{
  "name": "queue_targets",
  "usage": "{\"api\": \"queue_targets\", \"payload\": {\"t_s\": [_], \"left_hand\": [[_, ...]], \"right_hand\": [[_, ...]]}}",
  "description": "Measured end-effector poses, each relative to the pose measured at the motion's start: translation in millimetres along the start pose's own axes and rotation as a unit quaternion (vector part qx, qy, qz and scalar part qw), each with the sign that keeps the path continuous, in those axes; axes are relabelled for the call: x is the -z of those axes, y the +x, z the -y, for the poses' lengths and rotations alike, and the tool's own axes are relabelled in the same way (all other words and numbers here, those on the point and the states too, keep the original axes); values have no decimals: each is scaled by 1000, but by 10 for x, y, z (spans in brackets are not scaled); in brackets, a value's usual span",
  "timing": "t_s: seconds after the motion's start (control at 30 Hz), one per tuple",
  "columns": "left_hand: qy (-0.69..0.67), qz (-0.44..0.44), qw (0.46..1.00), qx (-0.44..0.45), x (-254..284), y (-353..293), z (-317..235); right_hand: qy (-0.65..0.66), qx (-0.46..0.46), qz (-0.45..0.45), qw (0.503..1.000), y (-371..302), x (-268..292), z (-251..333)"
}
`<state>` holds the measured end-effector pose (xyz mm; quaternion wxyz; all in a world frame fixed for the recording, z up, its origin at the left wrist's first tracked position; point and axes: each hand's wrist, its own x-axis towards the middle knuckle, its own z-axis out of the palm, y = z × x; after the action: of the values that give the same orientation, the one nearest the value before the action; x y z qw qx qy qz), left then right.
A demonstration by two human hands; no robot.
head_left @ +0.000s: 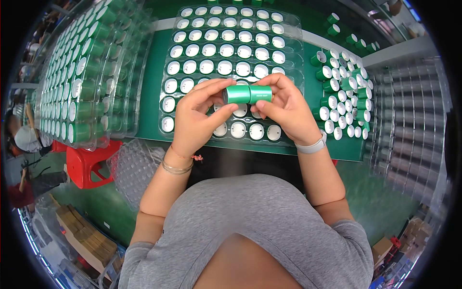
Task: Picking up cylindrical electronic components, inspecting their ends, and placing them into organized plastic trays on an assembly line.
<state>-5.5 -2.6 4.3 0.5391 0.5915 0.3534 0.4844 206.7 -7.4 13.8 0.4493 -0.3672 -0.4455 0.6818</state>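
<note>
A shiny green metallic cylinder (pixel 239 94), with a seam round its middle, lies level between my two hands above the tray. My left hand (pixel 195 113) grips its left end, which shows a dark rim, between thumb and fingers. The right end is pinched by the thumb and fingers of my right hand (pixel 290 110). Whether the two halves are joined or only pressed together, I cannot tell. Beneath them lies a clear plastic tray (pixel 294 72) with rows of round white-topped green pieces (pixel 226 67); my hands hide some of these.
Stacked clear trays of green cylinders (pixel 72 86) rise at the left of the green table. Loose green, white-ended cylinders (pixel 342 96) cluster at the right, beside tall stacked clear trays (pixel 409 125). A red stool (pixel 89 166) and a clear tray (pixel 134 171) are lower left.
</note>
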Motion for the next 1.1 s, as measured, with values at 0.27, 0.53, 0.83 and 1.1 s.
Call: {"api": "queue_targets", "payload": {"t_s": [0.27,0.53,0.83,1.1], "left_hand": [[60,6,997,-51,10,-36,63],[130,20,990,-43,26,-16,32],[125,-9,988,-94,22,-48,28],[140,-8,988,-61,-39,-59,14]], "right_hand": [[-42,-2,-6,999,-19,-19,53],[-141,123,52,981,16,5,-3],[-92,100,58,989,3,-97,-60],[-76,74,54,993,-23,-61,-97]]}}
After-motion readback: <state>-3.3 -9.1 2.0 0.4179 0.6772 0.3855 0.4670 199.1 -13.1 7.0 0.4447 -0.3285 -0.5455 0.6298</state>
